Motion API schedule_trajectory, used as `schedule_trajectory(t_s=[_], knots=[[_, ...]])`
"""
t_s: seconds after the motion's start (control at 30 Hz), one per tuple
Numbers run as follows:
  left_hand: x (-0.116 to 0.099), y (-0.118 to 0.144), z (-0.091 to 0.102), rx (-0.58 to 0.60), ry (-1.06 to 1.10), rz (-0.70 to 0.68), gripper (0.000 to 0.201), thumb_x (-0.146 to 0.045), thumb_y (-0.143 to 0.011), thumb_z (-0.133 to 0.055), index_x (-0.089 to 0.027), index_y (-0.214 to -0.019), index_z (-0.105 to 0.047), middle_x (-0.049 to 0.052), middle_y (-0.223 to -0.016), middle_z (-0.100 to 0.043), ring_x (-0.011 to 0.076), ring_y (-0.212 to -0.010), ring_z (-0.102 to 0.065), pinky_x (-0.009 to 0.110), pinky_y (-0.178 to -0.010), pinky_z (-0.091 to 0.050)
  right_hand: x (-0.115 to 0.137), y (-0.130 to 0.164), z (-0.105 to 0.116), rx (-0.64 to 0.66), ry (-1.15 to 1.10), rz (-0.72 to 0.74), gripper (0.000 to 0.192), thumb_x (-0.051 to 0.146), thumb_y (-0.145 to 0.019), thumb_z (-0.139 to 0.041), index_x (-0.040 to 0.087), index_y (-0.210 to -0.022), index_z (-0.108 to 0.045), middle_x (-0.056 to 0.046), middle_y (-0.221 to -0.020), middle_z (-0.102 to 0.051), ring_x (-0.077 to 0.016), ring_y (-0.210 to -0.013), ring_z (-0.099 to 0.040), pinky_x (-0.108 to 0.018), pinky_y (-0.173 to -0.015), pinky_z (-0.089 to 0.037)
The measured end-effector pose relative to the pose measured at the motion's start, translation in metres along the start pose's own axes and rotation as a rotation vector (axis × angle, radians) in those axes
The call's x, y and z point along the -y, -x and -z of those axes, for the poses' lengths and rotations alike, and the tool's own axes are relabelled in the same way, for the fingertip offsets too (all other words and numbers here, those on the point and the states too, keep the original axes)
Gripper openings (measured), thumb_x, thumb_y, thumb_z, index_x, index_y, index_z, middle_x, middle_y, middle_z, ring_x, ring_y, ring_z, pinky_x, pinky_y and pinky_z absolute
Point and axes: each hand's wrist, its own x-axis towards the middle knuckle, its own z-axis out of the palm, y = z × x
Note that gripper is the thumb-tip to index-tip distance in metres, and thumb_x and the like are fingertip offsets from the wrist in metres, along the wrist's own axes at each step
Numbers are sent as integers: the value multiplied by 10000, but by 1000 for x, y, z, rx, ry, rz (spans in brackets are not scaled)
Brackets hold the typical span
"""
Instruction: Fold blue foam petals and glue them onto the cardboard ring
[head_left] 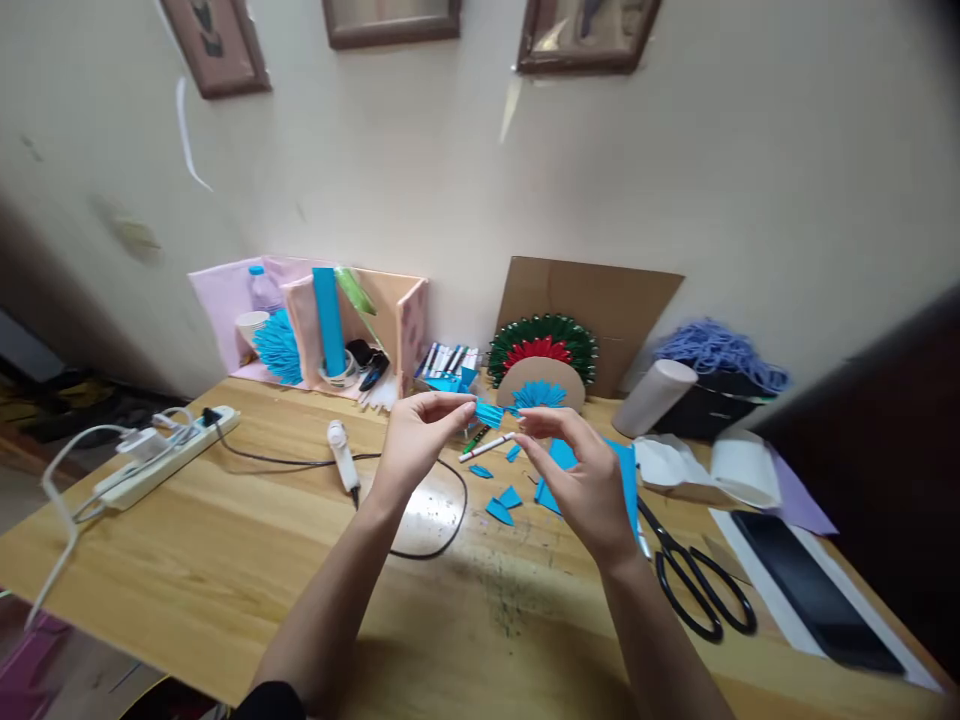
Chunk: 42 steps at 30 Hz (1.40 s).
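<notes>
A small piece of pleated blue paper (490,413) is pinched between the thumb and forefinger of my left hand (420,437). My right hand (581,470) is closed at the paper's other end, its fingertips at a thin tail of it. Just below the paper is a slim white pen-like stick (486,448); its end meets my right thumb in the view, and I cannot tell whether it is touched. Blue paper scraps (500,511) lie on the table beneath my hands. A larger blue sheet (555,470) is partly hidden behind my right hand.
Black-handled scissors (694,580) and a dark phone (817,590) lie at the right. A glue gun (343,458) with a looping cord and a power strip (169,460) are at the left. Behind stand a pink organizer (416,330), a cardboard disc (517,378) and a paper roll (654,397).
</notes>
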Motion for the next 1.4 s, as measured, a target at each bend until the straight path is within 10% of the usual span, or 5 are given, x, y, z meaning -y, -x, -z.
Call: schedule_trajectory(t_s=[0.17, 1.4], knots=[[3, -2, -23, 45, 28, -30, 257, -318, -637, -741, -139, -820, -720, 72, -800, -727, 171, -734, -678, 259, -711, -551, -6, -2, 13, 10, 34, 23, 237, 251, -793, -631, 231, -1026, -597, -28, -944, -612, -142, -797, -602, -294, -739, -497], [3, 7, -27, 65, 29, -7, 207, -303, -644, -738, -161, -794, -720, 55, -777, -726, 169, -721, -679, 270, -699, -562, -10, 3, 9, -94, -2, 45, 101, 231, -797, -617, 230, -878, -677, -20, -835, -692, -160, -763, -635, -317, -688, -535]])
